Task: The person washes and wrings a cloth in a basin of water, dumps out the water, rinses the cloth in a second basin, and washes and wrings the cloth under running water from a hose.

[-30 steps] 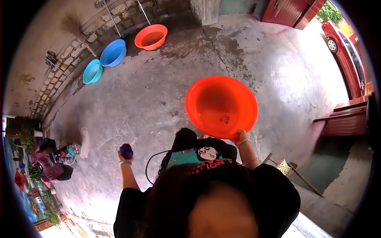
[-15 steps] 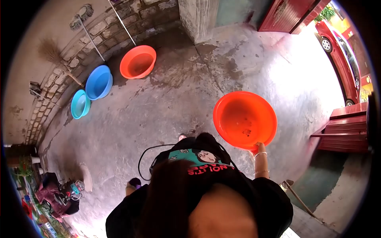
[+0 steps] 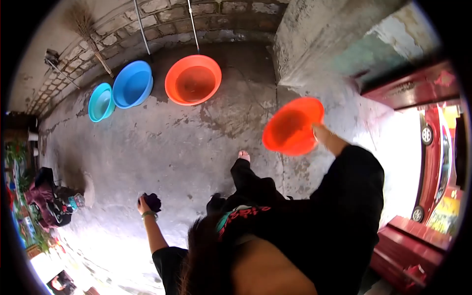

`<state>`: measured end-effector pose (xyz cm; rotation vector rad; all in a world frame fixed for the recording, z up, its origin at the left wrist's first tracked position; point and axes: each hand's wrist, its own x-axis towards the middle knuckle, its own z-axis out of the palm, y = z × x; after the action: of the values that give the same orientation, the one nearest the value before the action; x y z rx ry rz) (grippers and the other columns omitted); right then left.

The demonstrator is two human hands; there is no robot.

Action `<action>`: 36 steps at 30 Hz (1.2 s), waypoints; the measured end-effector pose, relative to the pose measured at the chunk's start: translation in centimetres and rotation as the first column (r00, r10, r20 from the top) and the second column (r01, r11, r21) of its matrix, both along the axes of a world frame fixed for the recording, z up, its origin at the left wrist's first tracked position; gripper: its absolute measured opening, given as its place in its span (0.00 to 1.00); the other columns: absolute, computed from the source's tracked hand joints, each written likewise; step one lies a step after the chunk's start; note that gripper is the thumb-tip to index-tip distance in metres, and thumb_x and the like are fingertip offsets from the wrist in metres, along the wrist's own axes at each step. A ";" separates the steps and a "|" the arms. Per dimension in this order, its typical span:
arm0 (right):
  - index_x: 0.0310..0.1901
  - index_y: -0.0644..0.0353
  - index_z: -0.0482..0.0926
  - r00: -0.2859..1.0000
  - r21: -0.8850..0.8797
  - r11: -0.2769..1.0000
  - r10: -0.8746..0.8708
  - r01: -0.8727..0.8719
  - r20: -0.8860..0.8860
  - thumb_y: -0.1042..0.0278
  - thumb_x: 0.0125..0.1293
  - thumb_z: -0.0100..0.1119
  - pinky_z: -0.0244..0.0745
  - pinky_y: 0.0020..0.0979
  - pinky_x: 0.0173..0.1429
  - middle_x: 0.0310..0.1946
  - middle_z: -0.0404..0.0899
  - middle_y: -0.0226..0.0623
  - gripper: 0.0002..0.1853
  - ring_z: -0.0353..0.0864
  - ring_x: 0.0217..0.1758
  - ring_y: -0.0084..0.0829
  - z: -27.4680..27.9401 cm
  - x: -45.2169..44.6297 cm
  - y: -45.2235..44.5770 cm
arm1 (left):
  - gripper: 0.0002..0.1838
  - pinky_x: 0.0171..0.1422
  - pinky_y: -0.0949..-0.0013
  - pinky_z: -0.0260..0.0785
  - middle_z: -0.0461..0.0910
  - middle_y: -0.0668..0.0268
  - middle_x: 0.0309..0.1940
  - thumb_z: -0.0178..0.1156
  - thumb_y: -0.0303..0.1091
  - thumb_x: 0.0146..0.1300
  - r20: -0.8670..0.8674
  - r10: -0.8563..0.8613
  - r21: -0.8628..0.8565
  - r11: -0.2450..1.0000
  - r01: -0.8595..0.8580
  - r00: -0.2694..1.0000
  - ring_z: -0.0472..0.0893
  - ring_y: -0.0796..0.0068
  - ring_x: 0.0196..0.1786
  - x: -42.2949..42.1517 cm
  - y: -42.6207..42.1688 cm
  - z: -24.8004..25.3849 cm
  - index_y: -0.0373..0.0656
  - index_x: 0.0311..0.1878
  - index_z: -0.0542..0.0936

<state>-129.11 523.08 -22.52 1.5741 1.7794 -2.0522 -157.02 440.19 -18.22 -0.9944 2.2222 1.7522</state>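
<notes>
My right hand is closed on the rim of an orange plastic basin, held out to the right and tilted. The basin's inside faces up towards me and looks darker at the bottom. Out to the left, my left hand grips a small dark purple bundle, which looks like crumpled cloth. Its fingers are partly hidden by the bundle. A bare foot shows below me on the concrete floor.
By the stone wall stand a second orange basin, a blue basin and a turquoise basin. A straw broom leans behind them. A concrete pillar juts out ahead. At the right, a red car stands outside the doorway.
The view has swung round and I have moved closer to the wall basins. The held orange basin has tipped. My left arm has stretched out to the left with the dark bundle.
</notes>
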 end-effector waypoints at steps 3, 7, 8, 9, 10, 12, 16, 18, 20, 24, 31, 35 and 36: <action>0.19 0.51 0.72 0.950 0.249 0.918 0.285 -0.308 0.124 0.58 0.53 0.53 0.56 0.30 0.22 0.16 0.67 0.24 0.10 0.64 0.21 0.19 9.7 -17.1 6.3 | 0.26 0.42 0.62 0.72 0.80 0.57 0.34 0.60 0.53 0.54 -0.045 -0.172 -0.334 0.931 0.147 0.984 0.78 0.66 0.35 -3.8 1.8 4.1 0.35 0.42 0.79; 0.40 0.56 0.81 0.748 0.694 0.538 -0.165 -0.479 0.643 0.57 0.53 0.54 0.75 0.39 0.44 0.39 0.81 0.45 0.17 0.80 0.45 0.40 11.1 -31.0 14.3 | 0.23 0.44 0.63 0.71 0.80 0.57 0.36 0.58 0.50 0.57 -0.131 -0.295 -0.543 0.820 0.180 0.946 0.77 0.65 0.36 -8.2 1.1 9.3 0.37 0.44 0.78; 0.43 0.57 0.80 0.718 0.673 0.565 -0.190 -0.478 0.670 0.56 0.53 0.53 0.74 0.39 0.48 0.42 0.80 0.45 0.19 0.79 0.49 0.41 13.5 -31.6 14.1 | 0.24 0.44 0.63 0.71 0.80 0.57 0.36 0.58 0.50 0.57 -0.109 -0.273 -0.588 0.793 0.159 0.956 0.77 0.66 0.36 -8.7 1.5 11.0 0.37 0.44 0.78; 0.46 0.57 0.79 0.683 0.648 0.591 -0.213 -0.480 0.699 0.56 0.53 0.53 0.74 0.40 0.52 0.46 0.79 0.46 0.21 0.78 0.53 0.43 15.2 -31.5 13.6 | 0.22 0.41 0.64 0.71 0.79 0.62 0.32 0.58 0.51 0.58 -0.132 -0.281 -0.593 0.791 0.151 0.951 0.76 0.69 0.35 -8.9 1.2 11.3 0.40 0.42 0.78; 0.45 0.56 0.80 0.657 0.583 0.578 -0.104 -0.571 0.747 0.57 0.53 0.54 0.74 0.40 0.52 0.45 0.80 0.45 0.19 0.78 0.53 0.43 15.7 -29.3 13.2 | 0.20 0.39 0.65 0.70 0.77 0.67 0.29 0.57 0.51 0.58 -0.150 -0.288 -0.599 0.788 0.145 0.946 0.76 0.71 0.33 -9.0 -1.2 11.1 0.42 0.40 0.79; 0.42 0.54 0.82 0.128 0.094 0.322 0.087 -0.942 0.988 0.62 0.54 0.52 0.71 0.36 0.58 0.50 0.78 0.39 0.15 0.76 0.55 0.40 11.2 -25.4 17.6 | 0.20 0.36 0.64 0.71 0.77 0.67 0.31 0.57 0.51 0.58 -0.123 -0.077 -0.374 0.927 0.026 0.989 0.76 0.71 0.33 -7.3 -6.7 8.2 0.43 0.43 0.78; 0.40 0.55 0.82 0.307 0.142 0.579 0.196 -0.803 0.931 0.64 0.54 0.53 0.73 0.36 0.53 0.46 0.78 0.43 0.14 0.77 0.52 0.41 6.8 -10.2 17.0 | 0.24 0.38 0.56 0.73 0.78 0.59 0.39 0.53 0.53 0.58 0.037 0.284 -0.351 0.901 -0.253 0.958 0.78 0.62 0.37 5.0 -8.6 6.2 0.44 0.48 0.76; 0.38 0.55 0.82 0.310 0.111 0.610 0.232 -0.785 0.922 0.65 0.54 0.53 0.73 0.36 0.51 0.44 0.79 0.44 0.12 0.78 0.50 0.41 5.8 -4.2 15.3 | 0.30 0.47 0.57 0.73 0.77 0.56 0.47 0.54 0.58 0.59 0.242 0.357 -0.242 0.923 -0.300 0.902 0.79 0.60 0.44 13.5 -10.7 4.8 0.41 0.54 0.75; 0.36 0.56 0.82 0.320 0.095 0.624 0.259 -0.776 0.911 0.66 0.54 0.53 0.74 0.37 0.49 0.42 0.79 0.45 0.11 0.79 0.48 0.42 5.1 -0.5 13.6 | 0.28 0.48 0.57 0.72 0.78 0.59 0.46 0.47 0.60 0.61 0.389 0.548 -0.139 0.829 -0.541 0.740 0.78 0.62 0.43 20.8 -7.7 4.9 0.46 0.50 0.76; 0.33 0.57 0.82 0.369 0.114 0.627 0.294 -0.771 0.882 0.68 0.54 0.53 0.75 0.38 0.44 0.38 0.80 0.47 0.09 0.80 0.44 0.43 3.8 3.2 10.5 | 0.25 0.47 0.60 0.68 0.77 0.67 0.40 0.32 0.61 0.64 0.566 0.512 0.103 0.733 -0.672 0.646 0.76 0.65 0.40 28.1 -6.3 2.5 0.55 0.39 0.75; 0.28 0.59 0.81 0.468 0.391 0.269 0.351 -0.880 0.811 0.71 0.54 0.54 0.76 0.39 0.36 0.31 0.81 0.50 0.06 0.83 0.37 0.44 -2.3 1.2 9.1 | 0.26 0.33 0.59 0.71 0.78 0.69 0.32 0.39 0.64 0.59 0.359 0.380 0.089 0.895 -0.436 0.853 0.78 0.65 0.35 6.8 -10.0 -0.6 0.57 0.44 0.77; 0.28 0.63 0.82 0.824 0.563 0.827 -0.311 -0.012 0.474 0.56 0.51 0.58 0.75 0.39 0.34 0.22 0.80 0.49 0.16 0.84 0.31 0.40 1.6 -6.3 3.0 | 0.23 0.31 0.61 0.73 0.78 0.60 0.32 0.51 0.55 0.56 0.108 0.043 0.292 0.954 -0.073 0.993 0.78 0.61 0.30 -6.5 -7.2 -0.2 0.46 0.45 0.77; 0.36 0.65 0.82 0.713 0.691 0.715 -0.428 -0.109 0.555 0.54 0.51 0.56 0.76 0.40 0.44 0.35 0.81 0.53 0.21 0.82 0.43 0.46 1.0 -7.3 1.9 | 0.23 0.34 0.60 0.74 0.79 0.60 0.35 0.53 0.52 0.57 0.074 -0.073 0.291 0.956 0.049 0.995 0.79 0.62 0.33 -9.0 -7.6 -0.2 0.43 0.46 0.77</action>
<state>-136.44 524.96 -21.52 2.3144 2.1656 -0.5293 -165.98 432.62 -18.42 -0.9049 1.8560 1.8987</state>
